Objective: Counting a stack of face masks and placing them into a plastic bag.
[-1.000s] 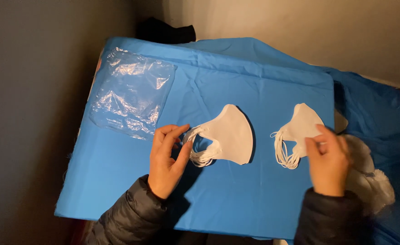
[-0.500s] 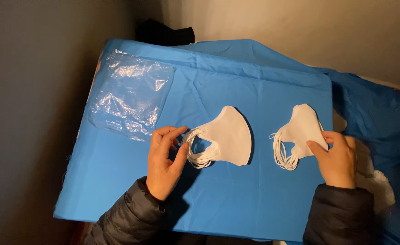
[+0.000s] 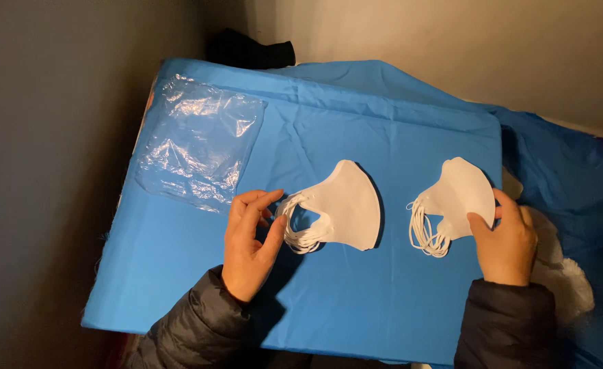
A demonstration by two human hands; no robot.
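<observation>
We are pinching the ear loops of one stack of white masks with our left hand, while our right hand is gripping the other stack (both lying on the blue cloth); a clear plastic bag is lying beyond, left.

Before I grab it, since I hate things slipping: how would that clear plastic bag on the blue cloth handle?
The clear plastic bag looks crinkled and thin, so it would probably flop and crumple when lifted. It lies flat on the blue cloth and seems empty, so it is likely very light. Its glossy surface may slide between fingers.
</observation>
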